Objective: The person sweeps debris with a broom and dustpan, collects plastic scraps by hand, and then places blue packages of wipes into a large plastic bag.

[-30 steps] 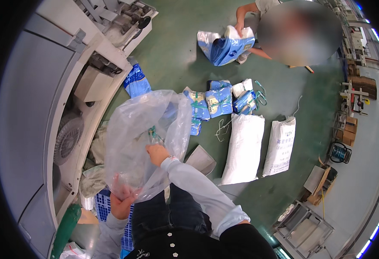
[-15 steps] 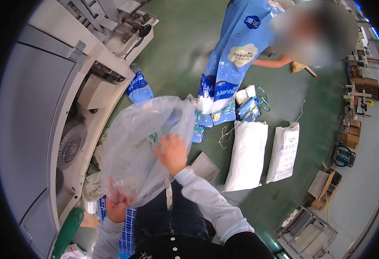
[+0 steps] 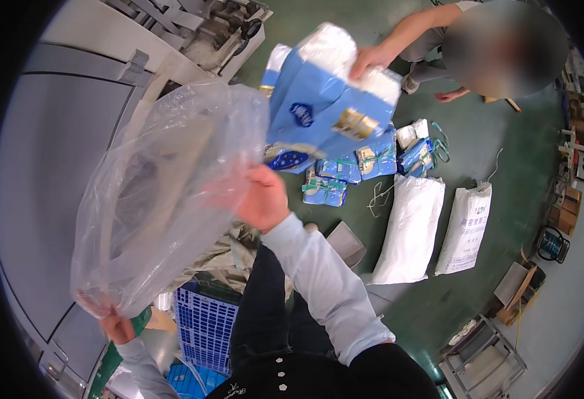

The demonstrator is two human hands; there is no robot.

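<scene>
Plastic bag (image 3: 172, 193) between both hands (image 3: 264, 199), plump white sacks (image 3: 408, 229) nearby

Factory workshop | grey machine (image 3: 72, 120) | green floor (image 3: 485, 133) | white sacks (image 3: 408, 229) | seemingly cartons (image 3: 562, 219)

A glossy green floor (image 3: 408, 319) spreads across the workshop. At left stands a large pale machine housing with a grey door panel (image 3: 72, 126); beyond its far end, exposed machinery carries a black handwheel (image 3: 251, 28). Along the right side runs a pale wall (image 3: 577, 276), with cardboard boxes (image 3: 565, 207) and a cable reel (image 3: 553, 244) near its foot. A tubular metal frame (image 3: 481, 362) stands at lower right.
</scene>
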